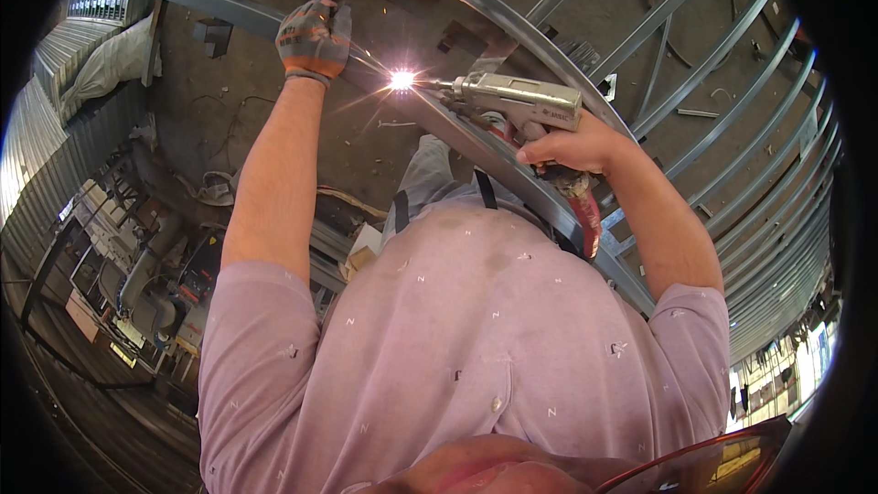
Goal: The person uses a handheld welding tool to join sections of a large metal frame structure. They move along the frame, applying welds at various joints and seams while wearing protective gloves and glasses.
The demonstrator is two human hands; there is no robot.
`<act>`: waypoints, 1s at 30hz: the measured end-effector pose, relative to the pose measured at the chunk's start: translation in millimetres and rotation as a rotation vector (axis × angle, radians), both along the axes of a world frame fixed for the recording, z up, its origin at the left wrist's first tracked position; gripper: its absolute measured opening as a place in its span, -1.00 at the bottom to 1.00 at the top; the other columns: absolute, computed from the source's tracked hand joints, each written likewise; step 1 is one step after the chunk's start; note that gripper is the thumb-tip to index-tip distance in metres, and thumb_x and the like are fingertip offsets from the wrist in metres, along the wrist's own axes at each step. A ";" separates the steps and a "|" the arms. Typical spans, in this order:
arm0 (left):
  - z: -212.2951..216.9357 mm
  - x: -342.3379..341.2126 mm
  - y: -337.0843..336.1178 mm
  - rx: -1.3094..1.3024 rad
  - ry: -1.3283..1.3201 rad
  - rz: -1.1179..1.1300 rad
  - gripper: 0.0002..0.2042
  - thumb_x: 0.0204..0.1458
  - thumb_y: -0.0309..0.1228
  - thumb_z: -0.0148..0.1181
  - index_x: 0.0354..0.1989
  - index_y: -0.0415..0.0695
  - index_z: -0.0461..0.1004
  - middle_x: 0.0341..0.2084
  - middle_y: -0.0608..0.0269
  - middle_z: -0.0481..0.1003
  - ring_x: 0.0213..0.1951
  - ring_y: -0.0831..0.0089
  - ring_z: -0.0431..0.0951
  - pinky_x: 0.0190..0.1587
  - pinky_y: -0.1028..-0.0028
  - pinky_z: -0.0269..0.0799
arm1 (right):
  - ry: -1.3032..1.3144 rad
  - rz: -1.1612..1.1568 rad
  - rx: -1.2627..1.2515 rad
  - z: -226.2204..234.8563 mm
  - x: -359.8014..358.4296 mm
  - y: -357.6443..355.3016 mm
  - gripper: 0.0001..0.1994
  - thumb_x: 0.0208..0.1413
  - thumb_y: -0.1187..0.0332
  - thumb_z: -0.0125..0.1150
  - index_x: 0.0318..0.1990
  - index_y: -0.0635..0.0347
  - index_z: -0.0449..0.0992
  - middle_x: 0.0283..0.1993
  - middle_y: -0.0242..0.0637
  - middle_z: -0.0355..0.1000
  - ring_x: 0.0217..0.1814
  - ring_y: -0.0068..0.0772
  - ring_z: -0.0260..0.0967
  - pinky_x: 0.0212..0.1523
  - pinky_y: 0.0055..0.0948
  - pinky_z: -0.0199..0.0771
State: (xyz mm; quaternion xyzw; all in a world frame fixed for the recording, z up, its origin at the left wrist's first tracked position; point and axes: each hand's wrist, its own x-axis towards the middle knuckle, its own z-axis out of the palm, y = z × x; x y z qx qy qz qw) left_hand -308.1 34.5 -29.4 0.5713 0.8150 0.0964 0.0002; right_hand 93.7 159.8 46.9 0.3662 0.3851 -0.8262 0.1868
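Observation:
My bare right hand [585, 144] is closed around a silver welding gun [517, 96]. The gun's nozzle points left at a blinding white-violet arc [402, 80] on a long steel beam [485, 146]. Thin sparks fly out from the glare, which hides the spot being welded. A red-sleeved cable [585, 210] hangs from the gun's handle. Left of the arc, my left hand [314, 38] wears a grey and orange work glove, its fingers curled at the beam's edge. A small dark thing shows above the fingers; what they grip is hidden.
Curved steel rails with crossbars [704, 128] fill the right side. Corrugated metal sheets [87, 119] line the left, beside a pale cloth or sack [114, 59]. Machinery [137, 284] stands at lower left. Scraps and cables lie on the concrete floor [219, 119].

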 end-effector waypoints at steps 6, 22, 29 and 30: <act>11.2 5.2 1.4 -0.010 -0.016 0.019 -0.76 0.26 -0.14 0.27 -0.18 -0.05 0.67 -0.23 0.12 0.70 -0.12 0.00 0.69 -0.03 0.12 0.60 | -0.031 -0.074 0.027 19.6 34.6 9.5 -0.64 0.04 0.56 0.50 0.02 0.25 0.61 -0.15 -0.35 0.56 -0.22 -0.50 0.50 -0.25 -0.41 0.59; 2.9 0.1 3.1 0.024 -0.036 0.039 -0.75 0.20 -0.13 0.31 -0.24 -0.04 0.73 -0.22 0.09 0.72 -0.14 -0.04 0.70 -0.01 0.09 0.62 | -0.036 0.042 0.048 6.1 75.1 -7.1 -0.34 -0.03 0.51 0.53 0.32 0.20 0.51 0.01 -0.32 0.57 -0.06 -0.47 0.50 -0.10 -0.35 0.62; -3.2 -7.5 0.6 -0.004 -0.032 0.015 -0.73 0.22 -0.11 0.29 -0.19 -0.03 0.74 -0.20 0.07 0.72 -0.13 -0.03 0.70 0.00 0.10 0.62 | -0.039 0.058 0.110 8.8 70.1 -6.5 -0.32 -0.06 0.47 0.56 0.32 0.20 0.54 0.13 -0.30 0.59 0.14 -0.39 0.48 0.18 -0.32 0.55; -3.9 -8.2 0.5 -0.016 -0.006 0.003 -0.73 0.23 -0.11 0.29 -0.19 -0.03 0.74 -0.20 0.08 0.72 -0.12 -0.03 0.70 0.00 0.09 0.63 | -0.047 0.062 0.123 8.6 70.3 -7.4 -0.32 -0.06 0.47 0.56 0.32 0.19 0.54 0.14 -0.30 0.59 0.15 -0.39 0.48 0.21 -0.33 0.53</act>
